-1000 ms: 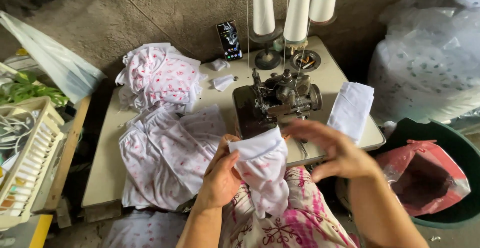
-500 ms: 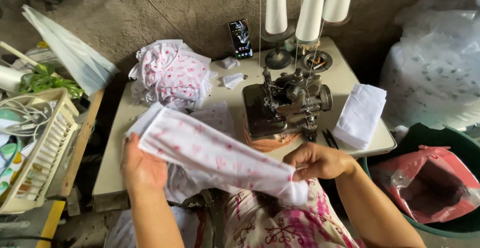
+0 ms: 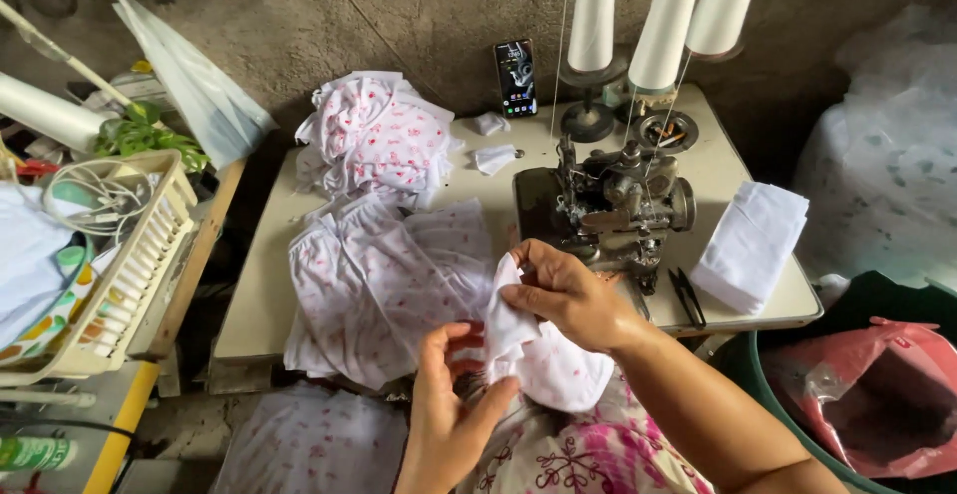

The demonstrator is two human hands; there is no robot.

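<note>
A pale, worn sewing table is standing against a rough grey concrete wall, and the person is sitting at its near edge, looking down. A dark metal overlock sewing machine is sitting on the right half of the table, with three tall white thread cones rising behind it and thin threads running down to it. A smartphone is leaning upright against the wall. A stack of folded white cloth is lying at the table's right end, with small black snips just beside it. A heap of white fabric printed with pink is piling up at the back left, and flatter sewn pieces of the same print are spreading over the front edge. A cream plastic basket is resting on a bench to the left, and a dark green tub with a red plastic bag is standing to the right.

The small fabric piece is hanging in front of the machine, above the person's lap. It is soft, crumpled cotton-like cloth, white with faint pink marks. Its long axis is running from upper left, near the machine, down to a rounded lower right end.

The right hand is pinching the upper part of the piece, fingers closed on it. The left hand is gripping the cloth from below, thumb and fingers closed on a fold.
</note>
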